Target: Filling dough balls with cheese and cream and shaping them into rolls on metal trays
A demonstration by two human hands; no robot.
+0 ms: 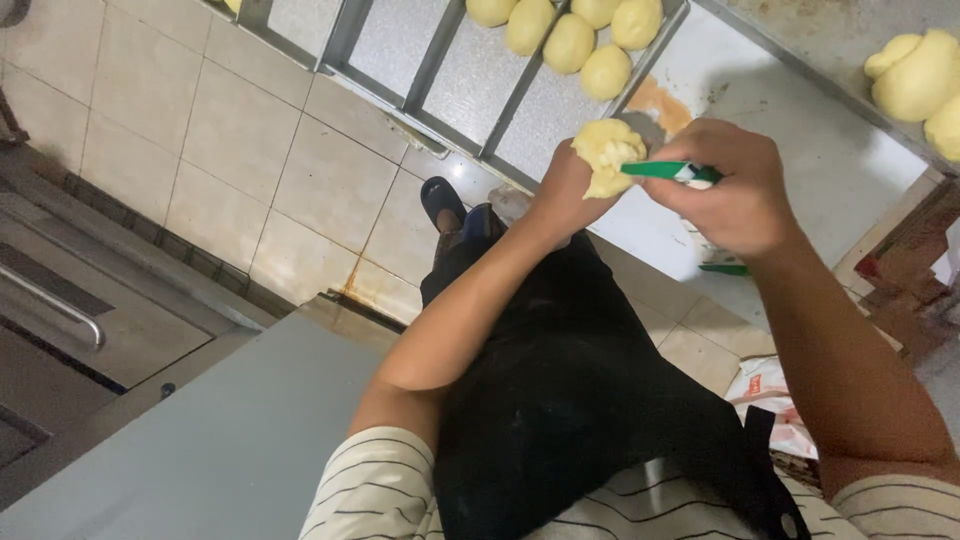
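Beige floor tiles [300, 170] spread under a person in a black apron [570, 400] and striped shirt. Nearer the steel worktable [800, 160], the left hand [565, 190] cups a pale yellow dough piece [605, 155], fingers curled around it. At three o'clock of the dough, the right hand [740, 190] pinches a green-handled tool [670, 171] against it. Farther, at twelve o'clock, shaped dough balls [570, 40] sit on a metal tray [480, 70].
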